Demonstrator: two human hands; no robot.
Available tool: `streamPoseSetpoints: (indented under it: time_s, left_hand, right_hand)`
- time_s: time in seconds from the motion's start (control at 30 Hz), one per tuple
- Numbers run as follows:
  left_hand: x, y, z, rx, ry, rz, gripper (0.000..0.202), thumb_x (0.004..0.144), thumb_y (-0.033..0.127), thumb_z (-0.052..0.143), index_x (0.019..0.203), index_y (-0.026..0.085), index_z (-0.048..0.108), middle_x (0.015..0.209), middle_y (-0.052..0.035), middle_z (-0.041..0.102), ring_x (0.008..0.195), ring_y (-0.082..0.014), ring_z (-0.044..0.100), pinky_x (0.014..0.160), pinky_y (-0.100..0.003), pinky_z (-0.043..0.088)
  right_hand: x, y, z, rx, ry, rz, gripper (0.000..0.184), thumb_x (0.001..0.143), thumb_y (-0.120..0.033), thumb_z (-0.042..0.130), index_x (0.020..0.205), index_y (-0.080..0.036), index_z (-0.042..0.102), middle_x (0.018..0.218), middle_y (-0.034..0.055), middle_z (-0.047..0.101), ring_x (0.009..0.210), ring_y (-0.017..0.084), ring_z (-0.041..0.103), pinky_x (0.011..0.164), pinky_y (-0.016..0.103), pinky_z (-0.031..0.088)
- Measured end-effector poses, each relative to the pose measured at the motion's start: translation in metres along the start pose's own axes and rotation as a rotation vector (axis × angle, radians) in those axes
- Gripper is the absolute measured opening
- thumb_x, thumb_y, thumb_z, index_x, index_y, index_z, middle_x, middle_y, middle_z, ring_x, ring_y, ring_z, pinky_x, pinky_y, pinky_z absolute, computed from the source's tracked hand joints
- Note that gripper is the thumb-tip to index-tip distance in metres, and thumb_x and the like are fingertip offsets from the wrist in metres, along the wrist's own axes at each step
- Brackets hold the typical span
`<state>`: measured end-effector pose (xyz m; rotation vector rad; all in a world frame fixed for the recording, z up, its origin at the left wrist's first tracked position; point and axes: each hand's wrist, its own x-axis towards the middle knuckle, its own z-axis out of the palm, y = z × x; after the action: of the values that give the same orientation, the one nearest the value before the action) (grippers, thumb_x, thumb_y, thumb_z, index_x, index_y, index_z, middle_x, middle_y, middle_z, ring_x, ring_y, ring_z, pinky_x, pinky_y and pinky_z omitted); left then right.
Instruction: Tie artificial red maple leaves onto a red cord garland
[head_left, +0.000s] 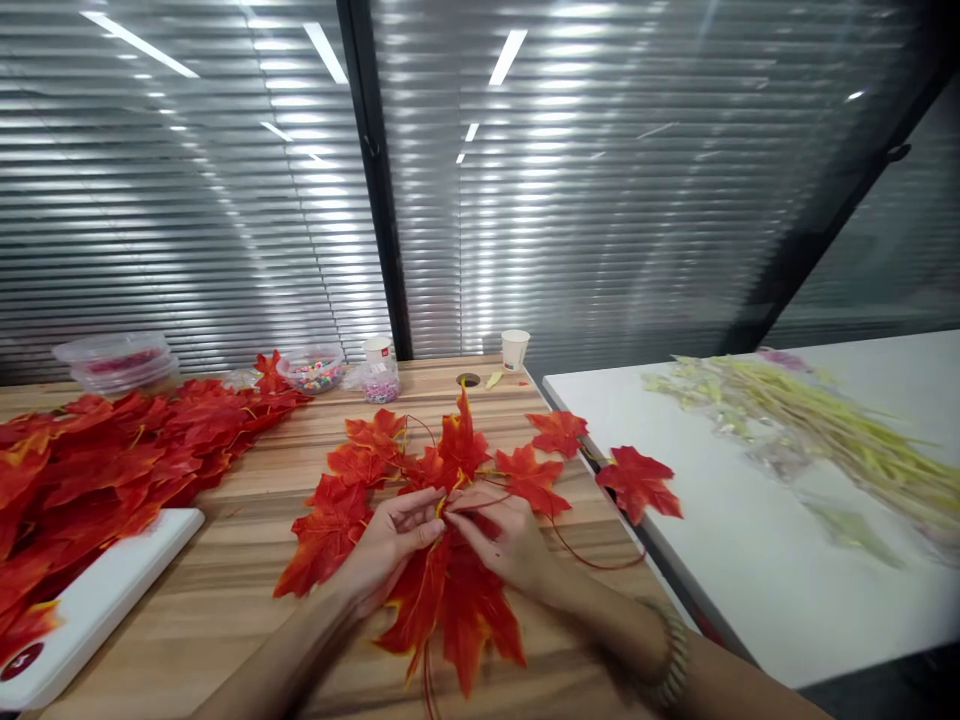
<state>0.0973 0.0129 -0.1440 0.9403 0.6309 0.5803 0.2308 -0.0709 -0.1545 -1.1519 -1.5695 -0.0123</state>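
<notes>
A string of artificial red maple leaves (480, 610) with yellow stems lies in front of me on the wood-grain table. My left hand (401, 540) is closed, thumb and fingers pinching a yellow leaf stem (441, 507) at the middle of the cluster. Close against it, my right hand (506, 535) is closed in a pinch on a thin red cord (600, 566), which loops out to the right. The fingertips of both hands nearly meet and partly hide the joint of stem and cord. More maple leaves (637, 482) on the cord spread around both hands.
At left, a large heap of red leaves (127, 450) partly covers a white box-like object (127, 575). Behind stand clear plastic containers (120, 362), a bead tub (311, 372) and paper cups (515, 350). A white table (720, 560) at right bears yellow-green stems (825, 430).
</notes>
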Motion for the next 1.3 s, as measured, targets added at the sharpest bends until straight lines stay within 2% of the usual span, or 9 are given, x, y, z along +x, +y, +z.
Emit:
streamPoseSetpoints:
  time_s: [0.3, 0.57, 0.73, 1.03, 1.3]
  left_hand:
    - [0.0028, -0.0038, -0.0013, 0.002, -0.033, 0.03, 0.036, 0.042, 0.013, 0.082, 0.076, 0.015, 0.07, 0.073, -0.0026, 0.069, 0.073, -0.0124, 0.061, 0.074, -0.023, 0.044]
    - [0.0038, -0.0046, -0.0035, -0.016, -0.061, 0.03, 0.041, 0.045, 0.012, 0.081, 0.084, 0.017, 0.069, 0.092, -0.0062, 0.069, 0.086, -0.016, 0.061, 0.083, -0.026, 0.043]
    - [0.0071, -0.0064, -0.0073, -0.012, -0.063, 0.035, 0.041, 0.044, 0.012, 0.081, 0.083, 0.017, 0.069, 0.091, -0.0061, 0.069, 0.087, -0.0162, 0.061, 0.085, -0.027, 0.042]
    - [0.007, -0.0045, -0.0081, 0.005, -0.096, 0.043, 0.041, 0.045, 0.013, 0.081, 0.084, 0.016, 0.07, 0.087, -0.0061, 0.07, 0.081, -0.0141, 0.061, 0.079, -0.025, 0.043]
    - [0.0075, -0.0067, -0.0071, -0.016, -0.127, 0.038, 0.041, 0.044, 0.012, 0.081, 0.083, 0.015, 0.069, 0.088, -0.0059, 0.069, 0.082, -0.0143, 0.061, 0.081, -0.025, 0.043]
  right_hand:
    - [-0.0003, -0.0016, 0.0036, 0.014, 0.041, 0.021, 0.009, 0.078, -0.011, 0.054, 0.08, -0.014, 0.062, 0.076, 0.0068, 0.066, 0.073, 0.015, 0.062, 0.071, 0.027, 0.05]
    - [0.0015, 0.004, 0.0003, 0.004, 0.017, -0.03, 0.012, 0.078, -0.009, 0.051, 0.083, -0.013, 0.061, 0.08, 0.0076, 0.066, 0.077, 0.015, 0.061, 0.073, 0.027, 0.049]
    - [0.0009, 0.0052, 0.0001, -0.019, -0.014, -0.043, 0.012, 0.078, -0.008, 0.051, 0.083, -0.012, 0.061, 0.079, 0.0084, 0.065, 0.076, 0.016, 0.06, 0.071, 0.028, 0.049]
    - [0.0008, 0.0048, 0.0007, -0.03, -0.039, -0.065, 0.014, 0.079, -0.008, 0.05, 0.084, -0.013, 0.061, 0.081, 0.0078, 0.065, 0.077, 0.015, 0.06, 0.072, 0.027, 0.049]
    - [-0.0022, 0.0052, 0.0031, -0.047, 0.011, -0.05, 0.012, 0.079, -0.011, 0.052, 0.083, -0.015, 0.062, 0.078, 0.0064, 0.066, 0.074, 0.015, 0.061, 0.07, 0.027, 0.05]
